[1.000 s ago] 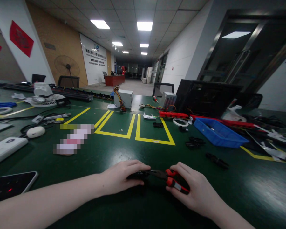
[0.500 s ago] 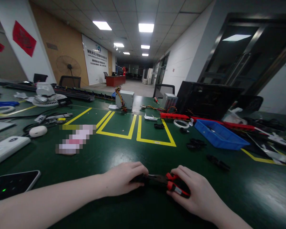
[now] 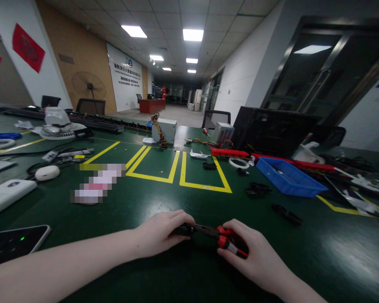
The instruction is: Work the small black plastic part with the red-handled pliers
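My right hand (image 3: 251, 252) is wrapped round the red and black handles of a pair of long-nose pliers (image 3: 222, 238). Their dark jaws point left and reach a small black part (image 3: 183, 229) that my left hand (image 3: 162, 230) pinches between thumb and fingers. What kind of part it is I cannot make out, since the fingers cover most of it. Whether the jaws grip the part or only touch it cannot be told. Both hands are low over the front of the green table (image 3: 139, 277).
To the right stands a blue tray (image 3: 290, 185), with black pieces (image 3: 286, 213) lying in front of it. A power supply unit (image 3: 166, 130) with coloured wires is at the back. On the left are a phone-like device (image 3: 17, 244), a white box (image 3: 11, 195) and cables.
Both hands and the pliers have shifted slightly to the left and up in the view. The whole scene has also shifted a little left. The holds are the same.
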{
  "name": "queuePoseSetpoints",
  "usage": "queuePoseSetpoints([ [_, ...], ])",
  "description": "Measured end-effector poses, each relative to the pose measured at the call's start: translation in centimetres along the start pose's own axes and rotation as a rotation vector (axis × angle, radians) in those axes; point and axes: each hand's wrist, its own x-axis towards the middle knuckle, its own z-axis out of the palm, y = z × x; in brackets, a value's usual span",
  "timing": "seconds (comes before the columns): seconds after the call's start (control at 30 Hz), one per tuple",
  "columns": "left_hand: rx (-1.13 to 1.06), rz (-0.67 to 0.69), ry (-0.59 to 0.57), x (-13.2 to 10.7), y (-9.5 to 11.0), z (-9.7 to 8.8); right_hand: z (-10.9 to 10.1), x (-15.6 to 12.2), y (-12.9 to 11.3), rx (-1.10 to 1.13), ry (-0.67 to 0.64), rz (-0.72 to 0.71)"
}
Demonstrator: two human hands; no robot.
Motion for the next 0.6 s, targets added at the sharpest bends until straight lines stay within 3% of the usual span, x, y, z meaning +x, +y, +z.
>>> queuePoseSetpoints([
  [0.33,-0.016,-0.047,0.03,0.0,0.36,-0.17,0.14,-0.09,-0.55,0.033,-0.034,0.073],
  [0.6,0.056,-0.025,0.015,0.01,-0.19,0.1,0.1,-0.05,-0.11,-0.107,0.052,-0.007],
])
